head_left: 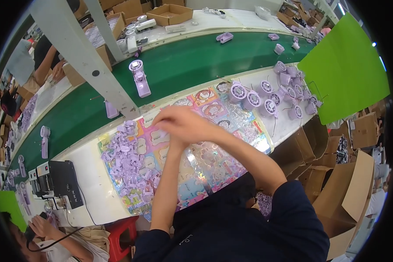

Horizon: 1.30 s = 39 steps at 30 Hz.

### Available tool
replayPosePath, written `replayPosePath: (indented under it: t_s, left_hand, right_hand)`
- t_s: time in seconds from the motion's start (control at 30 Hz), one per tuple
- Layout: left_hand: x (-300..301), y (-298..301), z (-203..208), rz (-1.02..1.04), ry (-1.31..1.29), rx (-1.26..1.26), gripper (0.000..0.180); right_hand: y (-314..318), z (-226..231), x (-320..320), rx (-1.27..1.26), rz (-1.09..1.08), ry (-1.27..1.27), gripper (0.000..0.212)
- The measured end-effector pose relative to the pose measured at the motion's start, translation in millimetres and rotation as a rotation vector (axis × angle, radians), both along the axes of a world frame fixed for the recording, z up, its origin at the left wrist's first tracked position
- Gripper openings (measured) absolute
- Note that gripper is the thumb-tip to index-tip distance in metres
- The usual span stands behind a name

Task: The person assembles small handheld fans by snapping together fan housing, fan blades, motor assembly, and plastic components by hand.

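My right hand (183, 123) reaches in from the right and lies across my left hand, hiding most of it. The right fingers are bent together and a little blurred; what they hold, if anything, is hidden. Only the wrist of my left hand (179, 143) shows below. Both are over a bench covered with colourful cartoon-printed sheets (214, 161). Left of them lies a heap of small lilac plastic parts (126, 157). To the right stand several round lilac fan heads (251, 100) with thin wires.
Beyond the bench runs a green conveyor belt (179, 56) carrying a lilac handheld fan body (139, 78). A grey metal post (87, 61) rises at its near edge. A black device (65, 183) sits at left, a green panel (345, 70) at right. Another person (70, 244) works lower left.
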<state>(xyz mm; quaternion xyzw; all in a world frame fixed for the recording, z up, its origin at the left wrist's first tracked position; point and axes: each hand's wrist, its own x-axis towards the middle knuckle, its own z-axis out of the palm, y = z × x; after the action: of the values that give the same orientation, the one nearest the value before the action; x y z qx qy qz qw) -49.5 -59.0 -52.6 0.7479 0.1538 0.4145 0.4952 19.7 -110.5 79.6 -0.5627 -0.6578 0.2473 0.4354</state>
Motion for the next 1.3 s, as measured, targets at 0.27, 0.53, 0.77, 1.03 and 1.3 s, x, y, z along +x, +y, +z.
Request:
replayPosePath:
  t_s: [0.27, 0.53, 0.77, 1.03, 1.3]
  left_hand:
    - [1.5, -2.3, 43.3, -0.131, 0.053, -0.432, 0.062]
    - [3.7, -8.2, 38.2, -0.234, 0.099, -0.360, 0.065]
    - [3.0, -11.0, 42.1, -0.336, 0.098, -0.454, 0.067]
    - [-2.3, 0.4, 39.2, -0.259, 0.027, -0.386, 0.064]
    - [-4.0, -0.4, 44.8, -0.418, 0.106, -0.606, 0.065]
  right_hand:
    - [-82.5, -24.0, 77.4, -0.235, -0.495, 0.509, 0.020]
    - [-96.0, -47.9, 69.8, 0.012, -0.548, 0.940, 0.016]
    - [-87.2, -61.2, 60.7, 0.050, -0.635, 0.843, 0.020]
    - [-105.5, -58.2, 68.6, -0.085, -0.502, 0.568, 0.021]
    - [-112.6, -68.5, 72.8, 0.014, -0.325, 0.545, 0.018]
